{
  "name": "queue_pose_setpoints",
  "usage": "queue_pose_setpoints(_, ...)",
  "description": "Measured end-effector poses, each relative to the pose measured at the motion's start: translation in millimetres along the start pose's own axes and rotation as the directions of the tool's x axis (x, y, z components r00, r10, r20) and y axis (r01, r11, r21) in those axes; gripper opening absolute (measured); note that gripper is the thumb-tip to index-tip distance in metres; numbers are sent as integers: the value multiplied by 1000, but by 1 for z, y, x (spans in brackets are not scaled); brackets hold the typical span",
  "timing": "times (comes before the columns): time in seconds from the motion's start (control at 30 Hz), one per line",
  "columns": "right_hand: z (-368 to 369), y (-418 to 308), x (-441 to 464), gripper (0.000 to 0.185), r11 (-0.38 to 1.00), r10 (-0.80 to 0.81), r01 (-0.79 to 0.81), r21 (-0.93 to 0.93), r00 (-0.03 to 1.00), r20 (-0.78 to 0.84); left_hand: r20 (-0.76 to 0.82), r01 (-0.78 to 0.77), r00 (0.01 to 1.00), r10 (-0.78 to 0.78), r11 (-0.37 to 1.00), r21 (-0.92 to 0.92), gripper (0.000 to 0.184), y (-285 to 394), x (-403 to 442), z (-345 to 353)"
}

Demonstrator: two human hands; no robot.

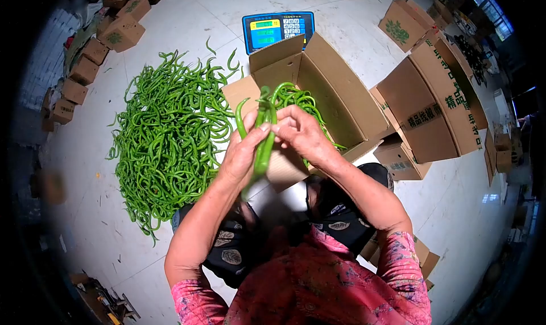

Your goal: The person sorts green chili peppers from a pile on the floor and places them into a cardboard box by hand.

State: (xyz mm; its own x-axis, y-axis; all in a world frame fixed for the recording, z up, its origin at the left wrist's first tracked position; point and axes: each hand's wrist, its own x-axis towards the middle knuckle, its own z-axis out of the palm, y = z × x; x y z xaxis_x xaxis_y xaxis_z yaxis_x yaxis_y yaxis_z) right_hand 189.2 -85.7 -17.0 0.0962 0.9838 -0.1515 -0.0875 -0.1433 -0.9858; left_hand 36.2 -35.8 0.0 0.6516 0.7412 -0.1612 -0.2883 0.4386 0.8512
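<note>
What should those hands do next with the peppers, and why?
Probably lower the held peppers into the open box: the left hand and right hand have them close to it in view, and other peppers already lie inside.

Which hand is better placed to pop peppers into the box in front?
Probably the right hand. It appears nearer the inside of the open box and the peppers in there, while the left hand, gripping a few peppers, is nearer the big pile.
</note>
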Motion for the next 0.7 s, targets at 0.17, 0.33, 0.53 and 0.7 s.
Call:
queue_pose_setpoints(0.17, -1, 8, 2, 25, 964, 116, -143, 223, 984, 133, 31, 32, 999, -38, 987, 155, 57, 0, -8, 6)
queue_pose_setpoints(0.33, 7, -16, -4, 25, 972, 83, -72, 225, 996, -39, -1, -69, 997, 78, 893, 444, 53, -8, -2, -3)
queue_pose_setpoints(0.53, -10, -24, 0, 25, 963, 157, -151, 222, 988, -10, -195, -60, 973, 121, 955, 290, 28, 12, -8, -8)
queue_pose_setpoints(0.7, -55, -33, 9, 24, 984, 90, -79, 162, 994, -62, -288, -119, 921, 263, 892, 435, 25, 27, 4, -26)
